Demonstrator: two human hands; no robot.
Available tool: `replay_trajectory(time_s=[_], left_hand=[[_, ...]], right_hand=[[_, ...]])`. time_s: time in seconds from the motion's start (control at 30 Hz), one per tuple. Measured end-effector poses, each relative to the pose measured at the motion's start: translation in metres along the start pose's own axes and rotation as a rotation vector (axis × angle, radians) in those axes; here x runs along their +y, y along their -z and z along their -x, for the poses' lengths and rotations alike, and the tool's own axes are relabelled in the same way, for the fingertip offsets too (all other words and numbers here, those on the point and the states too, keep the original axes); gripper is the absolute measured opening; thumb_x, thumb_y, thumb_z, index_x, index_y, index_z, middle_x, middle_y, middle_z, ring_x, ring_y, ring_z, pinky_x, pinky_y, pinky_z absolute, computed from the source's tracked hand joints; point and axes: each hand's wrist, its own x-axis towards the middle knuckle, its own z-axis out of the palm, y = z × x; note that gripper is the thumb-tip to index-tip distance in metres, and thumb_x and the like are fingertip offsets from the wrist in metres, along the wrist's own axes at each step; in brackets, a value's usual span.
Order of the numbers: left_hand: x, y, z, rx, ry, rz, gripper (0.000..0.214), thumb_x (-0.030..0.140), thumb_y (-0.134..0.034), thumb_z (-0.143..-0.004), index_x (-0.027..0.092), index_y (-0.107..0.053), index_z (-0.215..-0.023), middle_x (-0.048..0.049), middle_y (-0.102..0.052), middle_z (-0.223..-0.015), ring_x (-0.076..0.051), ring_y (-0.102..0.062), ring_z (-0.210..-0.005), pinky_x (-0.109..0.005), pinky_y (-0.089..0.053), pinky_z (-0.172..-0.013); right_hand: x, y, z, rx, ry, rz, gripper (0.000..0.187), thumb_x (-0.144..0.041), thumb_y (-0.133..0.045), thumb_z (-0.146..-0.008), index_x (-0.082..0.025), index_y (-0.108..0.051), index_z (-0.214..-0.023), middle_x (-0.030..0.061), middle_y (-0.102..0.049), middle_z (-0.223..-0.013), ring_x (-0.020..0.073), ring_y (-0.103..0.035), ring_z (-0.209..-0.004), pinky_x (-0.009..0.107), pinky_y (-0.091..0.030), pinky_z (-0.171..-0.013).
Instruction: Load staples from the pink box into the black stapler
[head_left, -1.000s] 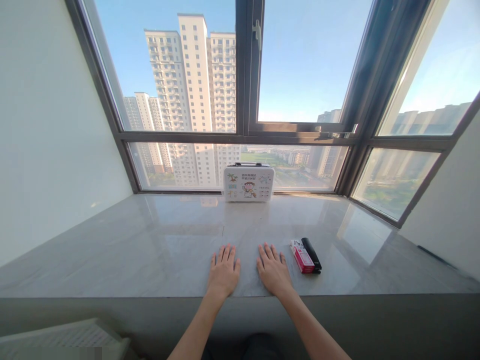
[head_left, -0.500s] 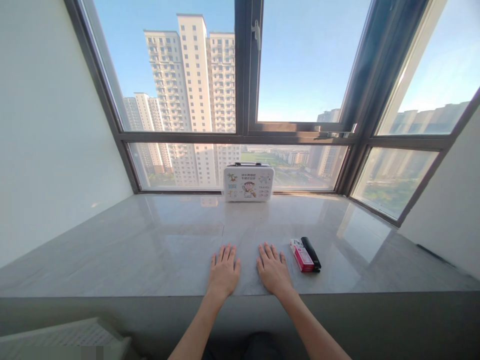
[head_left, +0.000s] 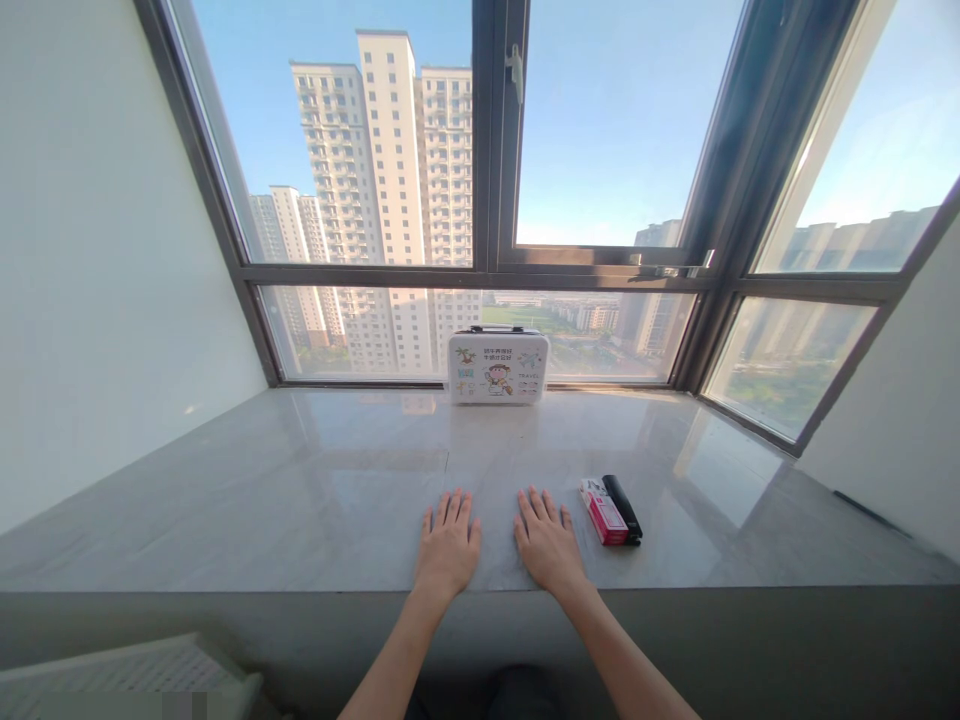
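My left hand lies palm down on the grey marbled sill, fingers spread and holding nothing. Beside it, with a gap between, my right hand rests flat in the same way, its fingers apart. Just right of that hand is a small red and white box. A black stapler lies against the box's right side. Farther back, a white case with cartoon prints and a dark handle stands upright near the window.
Dark window frames border the sill at the back and right. A white wall closes the left side. Below the sill's front edge, a pale object shows at lower left. A thin dark strip lies along the right wall.
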Motion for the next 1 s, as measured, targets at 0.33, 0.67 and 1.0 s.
replay_trajectory(time_s=[0.33,0.67,1.0], left_hand=[[0.0,-0.001,0.0,0.019,0.007,-0.018,0.057,0.043,-0.02,-0.101,0.027,-0.032,-0.155,-0.0037,-0.028,-0.163,-0.027,-0.017,-0.151,-0.053,-0.012,-0.121],[-0.003,-0.006,-0.014,0.003,-0.013,0.004,0.059,0.046,-0.023,-0.099,0.029,-0.03,-0.155,-0.0026,-0.024,-0.164,-0.026,-0.015,-0.151,-0.054,-0.01,-0.121],[-0.001,-0.003,-0.007,0.02,0.002,0.014,0.057,0.045,-0.021,-0.1,0.028,-0.033,-0.154,-0.0043,-0.032,-0.161,-0.027,-0.017,-0.151,-0.053,-0.01,-0.122]], right_hand=[[-0.002,0.003,0.002,-0.029,-0.014,0.009,0.058,-0.044,-0.023,-0.101,-0.028,-0.027,-0.157,0.0021,-0.019,-0.165,0.0235,-0.009,-0.152,0.046,-0.003,-0.119],[-0.001,0.002,0.002,-0.021,-0.013,0.011,0.058,-0.045,-0.022,-0.101,-0.029,-0.027,-0.157,0.0012,-0.021,-0.165,0.0227,-0.009,-0.152,0.045,-0.004,-0.12],[-0.003,0.004,0.002,-0.045,-0.027,0.015,0.059,-0.044,-0.022,-0.101,-0.028,-0.026,-0.158,0.0024,-0.019,-0.165,0.0226,-0.008,-0.152,0.045,-0.003,-0.119]])
